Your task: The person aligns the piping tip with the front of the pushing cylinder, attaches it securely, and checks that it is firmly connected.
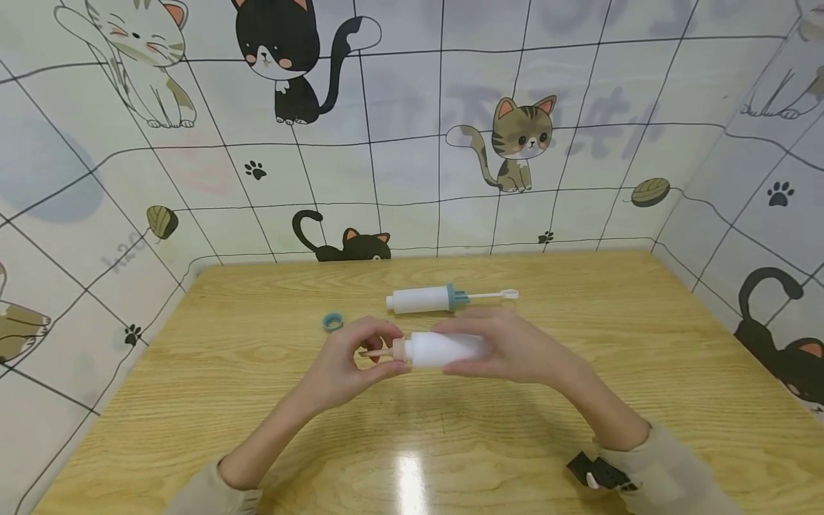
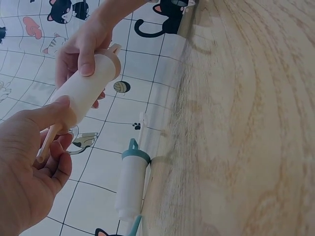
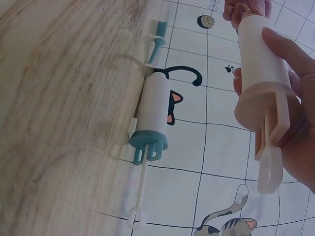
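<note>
A white syringe [image 1: 444,349] with peach fittings lies level between both hands above the table. My left hand [image 1: 350,361] pinches its peach nozzle cap [image 1: 399,350], and the thin spout points left between the fingers. The right hand [image 1: 515,347] grips the white barrel with the thumb along one side. In the right wrist view, the peach collar [image 3: 263,103] and the white plunger end [image 3: 270,172] show beyond the palm. Behind the hands a second syringe [image 1: 421,300], white with a teal collar, lies with its plunger rod [image 1: 486,295] pulled out.
A teal nozzle cap [image 1: 332,322] stands on the wooden table [image 1: 309,450], left of the teal syringe and close behind my left hand. A wall covering [image 1: 412,172] with printed cats borders the back and sides. Something black [image 1: 599,472] is strapped by the right sleeve.
</note>
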{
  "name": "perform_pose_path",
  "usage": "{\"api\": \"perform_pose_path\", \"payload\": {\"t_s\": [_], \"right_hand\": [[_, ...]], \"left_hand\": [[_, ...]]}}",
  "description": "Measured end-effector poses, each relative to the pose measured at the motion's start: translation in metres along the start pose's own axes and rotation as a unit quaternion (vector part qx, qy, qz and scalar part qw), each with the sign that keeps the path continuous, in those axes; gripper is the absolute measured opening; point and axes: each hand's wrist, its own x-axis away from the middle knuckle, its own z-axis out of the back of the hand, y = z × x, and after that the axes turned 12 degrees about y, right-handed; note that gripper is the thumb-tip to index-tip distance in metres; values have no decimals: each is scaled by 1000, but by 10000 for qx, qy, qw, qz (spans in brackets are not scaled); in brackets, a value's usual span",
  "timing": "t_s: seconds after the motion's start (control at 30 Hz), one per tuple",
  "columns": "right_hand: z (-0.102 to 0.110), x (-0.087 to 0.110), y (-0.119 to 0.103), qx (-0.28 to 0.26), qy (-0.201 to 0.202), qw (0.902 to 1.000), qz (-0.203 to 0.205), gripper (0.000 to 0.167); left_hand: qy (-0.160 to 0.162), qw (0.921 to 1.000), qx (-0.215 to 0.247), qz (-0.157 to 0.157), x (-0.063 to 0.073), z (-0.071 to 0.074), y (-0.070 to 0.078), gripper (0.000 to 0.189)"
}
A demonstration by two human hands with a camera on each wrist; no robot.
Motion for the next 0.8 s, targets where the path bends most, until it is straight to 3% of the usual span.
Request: {"api": "perform_pose_path", "payload": {"t_s": [0.8], "right_hand": [[-4,-2,0,40,106,9989,459,47]], "left_hand": [[-400,9972,-24,634,-1,2,5,15]]}}
